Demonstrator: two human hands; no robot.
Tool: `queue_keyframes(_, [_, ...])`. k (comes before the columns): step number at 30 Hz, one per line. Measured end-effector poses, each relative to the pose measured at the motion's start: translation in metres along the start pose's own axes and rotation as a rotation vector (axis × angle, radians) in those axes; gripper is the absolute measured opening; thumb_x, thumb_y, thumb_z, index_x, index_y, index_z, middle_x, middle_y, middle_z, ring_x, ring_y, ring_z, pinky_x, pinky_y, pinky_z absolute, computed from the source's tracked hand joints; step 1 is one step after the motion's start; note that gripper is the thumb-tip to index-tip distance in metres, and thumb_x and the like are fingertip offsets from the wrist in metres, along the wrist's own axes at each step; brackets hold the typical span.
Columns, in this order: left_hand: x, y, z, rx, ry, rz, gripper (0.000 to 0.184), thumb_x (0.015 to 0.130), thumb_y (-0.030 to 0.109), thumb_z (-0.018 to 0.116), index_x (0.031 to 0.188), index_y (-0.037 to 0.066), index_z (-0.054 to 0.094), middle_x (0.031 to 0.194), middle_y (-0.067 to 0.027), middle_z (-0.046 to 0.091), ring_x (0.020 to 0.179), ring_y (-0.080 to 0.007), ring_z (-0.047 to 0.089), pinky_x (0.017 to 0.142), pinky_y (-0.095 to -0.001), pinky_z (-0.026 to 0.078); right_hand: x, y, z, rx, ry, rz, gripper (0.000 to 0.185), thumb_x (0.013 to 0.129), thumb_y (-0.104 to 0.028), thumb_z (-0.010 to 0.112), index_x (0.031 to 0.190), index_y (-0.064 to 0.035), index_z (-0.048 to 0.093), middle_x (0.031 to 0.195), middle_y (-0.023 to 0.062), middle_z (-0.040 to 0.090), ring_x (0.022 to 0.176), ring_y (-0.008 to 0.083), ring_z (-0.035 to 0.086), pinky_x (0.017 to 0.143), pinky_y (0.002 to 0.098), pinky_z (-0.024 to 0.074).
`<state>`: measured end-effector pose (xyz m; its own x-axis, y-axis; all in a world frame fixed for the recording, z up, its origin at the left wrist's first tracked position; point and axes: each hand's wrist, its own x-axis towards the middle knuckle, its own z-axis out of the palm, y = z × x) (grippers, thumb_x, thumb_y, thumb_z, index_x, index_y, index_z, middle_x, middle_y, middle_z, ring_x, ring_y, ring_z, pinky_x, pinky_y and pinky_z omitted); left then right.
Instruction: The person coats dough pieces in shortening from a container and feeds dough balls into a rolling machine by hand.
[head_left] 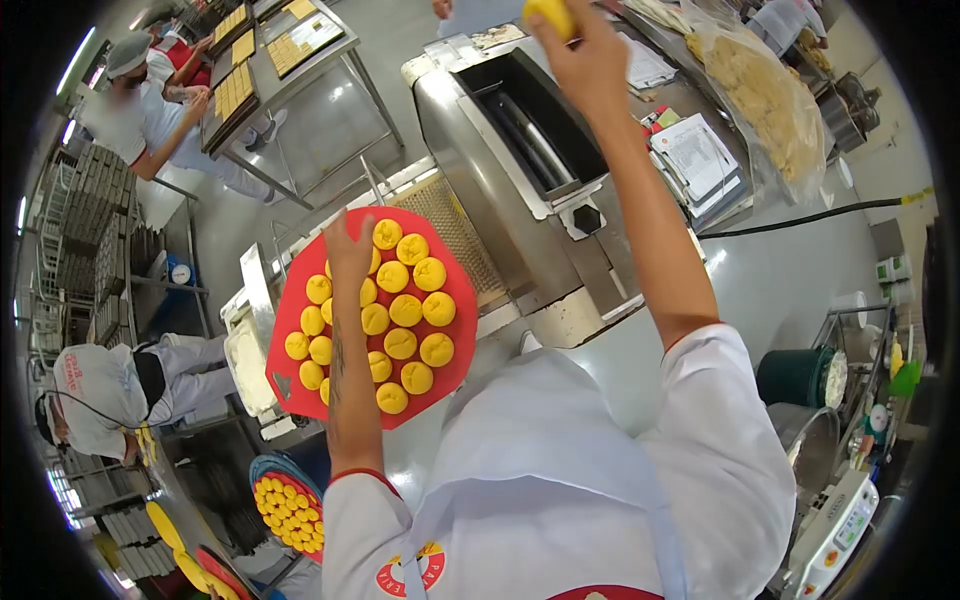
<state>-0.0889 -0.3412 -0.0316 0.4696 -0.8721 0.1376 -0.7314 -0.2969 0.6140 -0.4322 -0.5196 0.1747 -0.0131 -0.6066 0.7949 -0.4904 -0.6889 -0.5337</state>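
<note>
My right hand (590, 65) is raised at the top, its fingers closed around a yellow dough ball (553, 18). Below it is a steel machine (480, 190) with a dark open hopper and a roller (535, 140) inside. On the left, a red board (455, 262) carries several rows of yellow dough balls (405, 310), some creased on top. My left hand (349, 245) reaches over the board's far part, fingers apart, close to the dough balls; my forearm hides some of them. Whether the fingertips touch one I cannot tell.
A plastic bag of dough (765, 100) and clipboards (695, 160) lie right of the machine. A black cable (800, 218) crosses on the right. More dough balls (288, 510) sit at lower left. Co-workers (150, 110) stand by a steel table (340, 45) with trays.
</note>
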Motion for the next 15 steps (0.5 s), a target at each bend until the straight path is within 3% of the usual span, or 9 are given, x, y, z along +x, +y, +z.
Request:
queue_keyframes(3, [-0.022,-0.054,0.027,0.412,-0.009,0.178,0.061,0.091,0.042,0.068,0.135,0.002,0.056,0.138,-0.0263,0.053,0.135,-0.0382,0.044,0.115,-0.054,0.028,-0.024,0.063,0.037,-0.359,-0.574,0.072,0.04,0.094,-0.039,0.063,0.114,-0.0041,0.068,0.092,0.0217,0.069,0.085,0.0354,0.067,0.081,0.0413,0.0522])
queue_keyframes(4, [-0.024,-0.066,0.033,0.371,0.098,0.273,0.055,0.088,0.043,0.07,0.124,0.002,0.062,0.127,-0.0248,0.06,0.125,-0.0388,0.052,0.111,-0.0584,0.03,-0.028,0.063,0.029,-0.367,-0.418,0.096,0.039,0.096,-0.038,0.061,0.116,-0.005,0.069,0.095,0.0198,0.07,0.089,0.0315,0.067,0.082,0.0386,0.0517])
queue_keyframes(6, [-0.015,-0.053,0.022,0.335,-0.03,0.279,0.049,0.086,0.042,0.072,0.114,0.002,0.064,0.117,-0.0222,0.063,0.116,-0.039,0.056,0.108,-0.0584,0.033,-0.044,0.051,0.009,-0.37,-0.139,0.104,0.038,0.1,-0.037,0.057,0.118,-0.0067,0.07,0.102,0.0159,0.072,0.097,0.0235,0.069,0.085,0.0332,0.0507])
queue_keyframes(8, [-0.015,-0.059,0.015,0.251,-0.12,0.313,0.043,0.081,0.043,0.075,0.097,0.004,0.063,0.101,-0.0168,0.066,0.102,-0.0379,0.06,0.101,-0.06,0.037,-0.061,0.006,-0.019,-0.033,-0.103,0.139,0.038,0.099,-0.038,0.056,0.109,-0.005,0.072,0.09,0.0142,0.07,0.075,0.0274,0.062,0.072,0.0378,0.0482])
queue_keyframes(9, [-0.013,-0.053,0.009,0.242,-0.154,0.316,0.044,0.08,0.042,0.077,0.097,0.004,0.063,0.1,-0.0159,0.066,0.101,-0.0371,0.061,0.099,-0.057,0.04,-0.08,-0.024,-0.024,0.073,-0.089,0.195,0.034,0.099,-0.034,0.058,0.111,-0.0063,0.073,0.088,0.0085,0.07,0.071,0.0185,0.058,0.068,0.0321,0.0459])
queue_keyframes(10, [-0.015,-0.046,0.0,0.239,-0.191,0.317,0.045,0.078,0.042,0.078,0.097,0.004,0.063,0.099,-0.015,0.066,0.099,-0.0362,0.061,0.097,-0.054,0.043,-0.1,-0.058,-0.031,0.101,-0.173,0.345,0.031,0.097,-0.032,0.063,0.114,-0.007,0.073,0.086,0.0061,0.069,0.071,0.0133,0.055,0.065,0.0294,0.0444])
queue_keyframes(12, [-0.013,-0.051,-0.007,-0.07,-0.154,0.357,0.047,0.077,0.042,0.081,0.095,0.003,0.062,0.091,-0.0128,0.067,0.093,-0.0358,0.062,0.089,-0.0459,0.048,-0.152,-0.093,-0.025,0.15,-0.347,0.379,0.032,0.095,-0.028,0.067,0.118,-0.0064,0.071,0.091,0.006,0.068,0.077,0.0123,0.06,0.067,0.0275,0.0475])
queue_keyframes(14, [-0.013,-0.035,-0.02,-0.297,-0.13,0.165,0.045,0.079,0.041,0.08,0.093,0.002,0.062,0.085,-0.0131,0.066,0.09,-0.0363,0.062,0.084,-0.042,0.049,-0.199,-0.116,0.003,0.364,-0.545,0.517,0.046,0.094,-0.028,0.068,0.134,-0.0067,0.059,0.103,0.0084,0.067,0.087,0.0157,0.065,0.075,0.0286,0.0534])
queue_keyframes(15, [-0.012,-0.019,-0.026,-0.413,-0.123,0.079,0.045,0.08,0.04,0.08,0.092,0.001,0.062,0.083,-0.0133,0.066,0.088,-0.0365,0.061,0.081,-0.0401,0.049,-0.222,-0.12,0.028,0.463,-0.543,0.577,0.051,0.095,-0.027,0.067,0.14,-0.0067,0.052,0.108,0.0089,0.065,0.091,0.0172,0.067,0.078,0.0291,0.0553])
